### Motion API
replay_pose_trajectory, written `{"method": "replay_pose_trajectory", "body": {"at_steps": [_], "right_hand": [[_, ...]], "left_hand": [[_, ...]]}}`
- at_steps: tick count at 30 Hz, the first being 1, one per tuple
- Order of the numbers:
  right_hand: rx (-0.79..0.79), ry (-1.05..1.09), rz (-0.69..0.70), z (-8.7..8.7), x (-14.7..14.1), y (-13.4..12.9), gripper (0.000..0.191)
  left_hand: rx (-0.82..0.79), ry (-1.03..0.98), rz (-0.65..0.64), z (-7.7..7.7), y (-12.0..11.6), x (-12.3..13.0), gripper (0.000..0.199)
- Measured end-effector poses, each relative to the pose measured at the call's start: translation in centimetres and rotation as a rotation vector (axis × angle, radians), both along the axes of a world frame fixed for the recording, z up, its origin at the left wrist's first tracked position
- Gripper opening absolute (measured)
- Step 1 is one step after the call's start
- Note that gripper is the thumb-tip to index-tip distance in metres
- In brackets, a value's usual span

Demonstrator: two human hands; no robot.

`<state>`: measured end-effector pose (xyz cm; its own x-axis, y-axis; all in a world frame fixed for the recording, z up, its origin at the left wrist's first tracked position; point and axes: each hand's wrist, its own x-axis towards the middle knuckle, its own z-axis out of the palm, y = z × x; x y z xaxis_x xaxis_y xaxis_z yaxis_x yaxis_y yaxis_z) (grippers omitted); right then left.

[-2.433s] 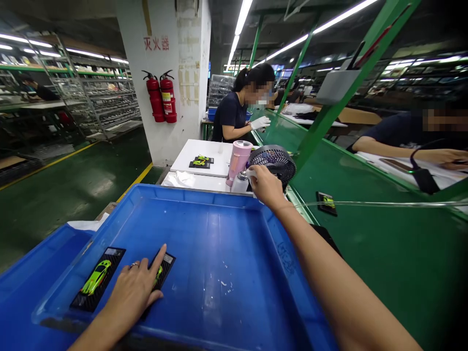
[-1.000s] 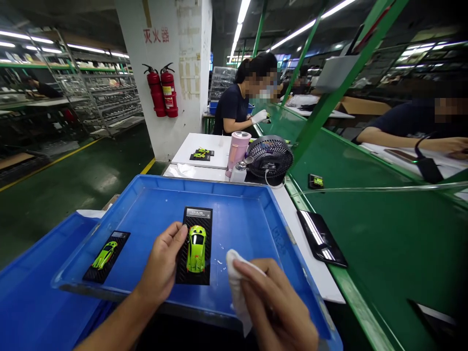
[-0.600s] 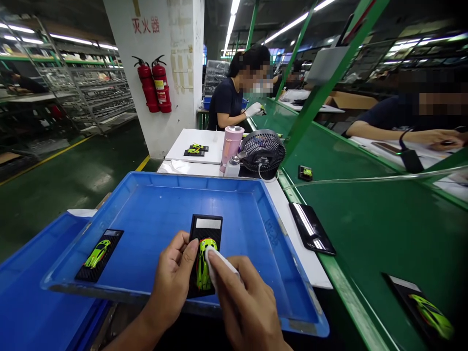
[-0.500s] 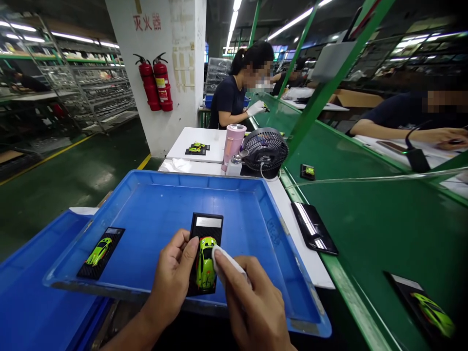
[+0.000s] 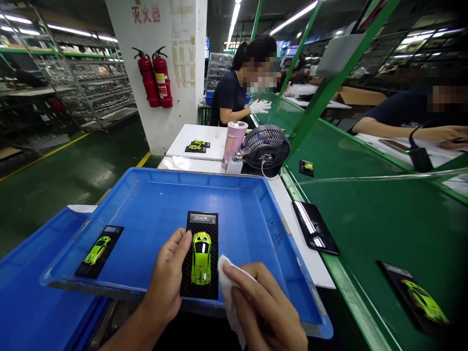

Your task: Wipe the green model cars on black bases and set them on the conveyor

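My left hand [image 5: 168, 273] grips the left edge of a black display base carrying a lime-green model car [image 5: 201, 258], with the thumb on its top face. The base is held up over the near part of a blue tray [image 5: 161, 200], and a plate with lettering shows at its far end. Just right of the car, my right hand [image 5: 266, 304] pinches a folded white cloth [image 5: 228, 285], which is apart from the car's body. Another green model car [image 5: 98, 250] on a black base lies at the tray's left side.
A smartphone [image 5: 315, 226] lies right of the tray, beside the green conveyor belt [image 5: 351, 214], which bears more model cars [image 5: 424, 300]. Beyond the tray stand a pink tumbler [image 5: 234, 144], a small bottle [image 5: 235, 163] and a black fan [image 5: 268, 148]. A gloved co-worker [image 5: 230, 92] sits further back.
My right hand and the cloth have drawn back from the car toward the lower right. The held base has turned slightly, so its plate lettering now shows. The belt's nearest car has shifted slightly left.
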<state>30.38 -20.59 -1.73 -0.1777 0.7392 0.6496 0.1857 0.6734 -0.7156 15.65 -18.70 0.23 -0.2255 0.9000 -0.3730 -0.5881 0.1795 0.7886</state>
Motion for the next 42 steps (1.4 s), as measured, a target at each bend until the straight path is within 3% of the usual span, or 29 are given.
{"method": "replay_pose_trajectory", "body": {"at_steps": [5,10,16,22,29,35,38,42], "right_hand": [[-0.064,0.023,0.076,-0.2,-1.5,-0.2,0.044],[-0.061,-0.072,0.113,-0.9,-0.8,0.1,0.046],[-0.075,-0.067,0.085,0.4,0.7,0.0,0.037],[0.109,-0.295,0.025,0.4,-0.5,0.2,0.049],[0.316,-0.522,-0.093,-0.1,-1.0,0.5,0.042],[0.017,-0.363,0.057,-0.3,0.6,-0.1,0.041],[-0.019,-0.205,0.033,0.1,0.9,0.3,0.04],[-0.025,-0.15,0.055,0.7,0.3,0.9,0.042]], "left_hand": [[-0.055,-0.052,0.072,-0.1,-0.2,0.1,0.031],[-0.017,-0.068,-0.076,0.6,-0.6,0.0,0.03],[0.005,-0.075,-0.117,0.9,-0.6,-0.1,0.025],[0.049,-0.038,-0.102,0.7,-0.7,0.0,0.03],[0.185,0.093,-0.103,0.6,-0.9,0.1,0.018],[0.055,0.012,-0.029,0.4,-0.3,-0.6,0.029],[-0.076,-0.08,-0.048,0.2,0.3,-1.0,0.036],[-0.172,-0.236,-0.093,-0.1,0.8,-1.0,0.036]]}}
